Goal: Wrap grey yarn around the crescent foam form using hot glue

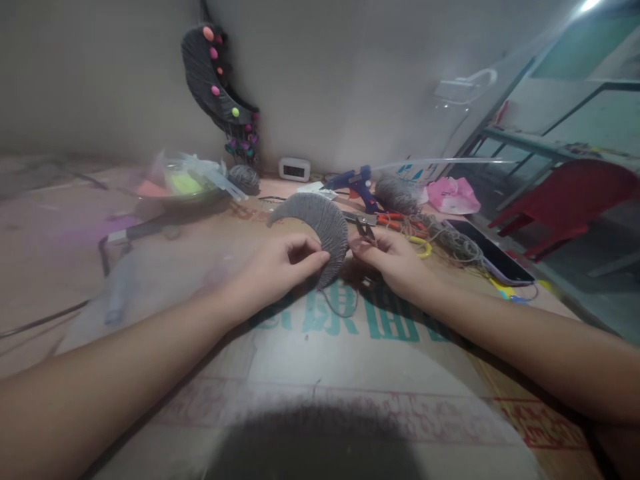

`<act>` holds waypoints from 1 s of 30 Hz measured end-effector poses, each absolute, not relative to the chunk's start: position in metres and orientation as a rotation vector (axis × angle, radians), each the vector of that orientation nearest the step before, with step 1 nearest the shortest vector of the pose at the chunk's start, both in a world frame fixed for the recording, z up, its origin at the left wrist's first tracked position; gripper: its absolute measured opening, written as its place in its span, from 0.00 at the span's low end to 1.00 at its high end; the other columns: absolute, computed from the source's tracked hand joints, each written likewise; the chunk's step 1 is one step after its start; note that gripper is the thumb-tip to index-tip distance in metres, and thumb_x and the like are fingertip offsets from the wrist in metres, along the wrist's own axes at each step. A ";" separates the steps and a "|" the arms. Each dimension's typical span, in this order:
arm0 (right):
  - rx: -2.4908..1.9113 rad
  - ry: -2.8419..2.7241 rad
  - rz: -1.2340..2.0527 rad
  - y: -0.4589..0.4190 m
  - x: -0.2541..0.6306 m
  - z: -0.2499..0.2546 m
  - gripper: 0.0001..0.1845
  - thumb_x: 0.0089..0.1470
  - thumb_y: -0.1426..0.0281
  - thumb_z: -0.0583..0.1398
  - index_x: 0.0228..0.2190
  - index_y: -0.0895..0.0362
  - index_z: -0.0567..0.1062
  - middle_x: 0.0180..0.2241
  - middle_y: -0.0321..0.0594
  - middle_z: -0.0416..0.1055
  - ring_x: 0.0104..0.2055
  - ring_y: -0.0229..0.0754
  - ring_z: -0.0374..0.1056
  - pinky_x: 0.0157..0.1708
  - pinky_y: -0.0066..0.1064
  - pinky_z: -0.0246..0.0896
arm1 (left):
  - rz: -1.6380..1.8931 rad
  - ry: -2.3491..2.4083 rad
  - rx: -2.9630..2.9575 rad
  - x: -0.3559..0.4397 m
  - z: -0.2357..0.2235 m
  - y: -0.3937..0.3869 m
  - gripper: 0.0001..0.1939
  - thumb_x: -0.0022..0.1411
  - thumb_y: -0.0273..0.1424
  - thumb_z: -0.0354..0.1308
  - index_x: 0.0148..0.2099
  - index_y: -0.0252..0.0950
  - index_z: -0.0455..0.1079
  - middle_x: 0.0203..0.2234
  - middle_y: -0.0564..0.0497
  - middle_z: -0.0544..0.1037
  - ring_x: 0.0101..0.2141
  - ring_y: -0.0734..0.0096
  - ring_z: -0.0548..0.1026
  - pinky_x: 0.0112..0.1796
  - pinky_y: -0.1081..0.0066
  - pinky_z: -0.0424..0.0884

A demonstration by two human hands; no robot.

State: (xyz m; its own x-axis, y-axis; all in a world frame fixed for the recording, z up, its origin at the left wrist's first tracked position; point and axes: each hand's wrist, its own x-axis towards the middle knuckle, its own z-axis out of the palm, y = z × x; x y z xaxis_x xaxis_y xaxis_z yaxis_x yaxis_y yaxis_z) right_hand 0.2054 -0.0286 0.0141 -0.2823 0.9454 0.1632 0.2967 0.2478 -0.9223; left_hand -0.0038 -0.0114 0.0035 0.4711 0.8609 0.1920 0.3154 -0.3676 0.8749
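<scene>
My left hand (300, 263) pinches the lower part of a crescent moon shape (320, 220) wrapped in grey yarn, thumb on its face. A loose yarn tail (343, 313) curls from the crescent's lower tip onto the cardboard below. Just right of the crescent, my right hand (390, 257) is closed on a small dark tool with two pointed jaws (365, 230). Its exact kind is hard to make out, and the fingers hide its lower part.
Behind the hands lie a blue glue gun (353, 180), a grey yarn ball (397, 193), orange-handled scissors (393, 220), tangled yarn (457, 243) and a phone (490, 253). At left stands a bowl (185, 197) of craft pieces. A decorated dark crescent (205, 80) hangs on the wall.
</scene>
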 end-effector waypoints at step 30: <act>-0.975 -2.238 -0.295 -0.014 0.228 0.008 0.19 0.63 0.57 0.53 0.41 0.56 0.77 0.31 0.44 0.74 0.35 0.43 0.69 0.37 0.34 0.62 | 0.826 1.026 1.801 -0.006 0.007 -0.005 0.13 0.60 0.39 0.56 0.30 0.35 0.68 0.22 0.53 0.74 0.25 0.72 0.71 0.26 0.74 0.65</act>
State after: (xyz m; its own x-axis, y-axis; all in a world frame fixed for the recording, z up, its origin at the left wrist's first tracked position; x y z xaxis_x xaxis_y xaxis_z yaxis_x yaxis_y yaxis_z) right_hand 0.2280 -0.0142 0.0078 -0.4965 0.5655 0.6585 0.7167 0.6951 -0.0565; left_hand -0.0062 -0.0051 0.0069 0.4375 0.8914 0.1185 0.3067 -0.2719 0.9121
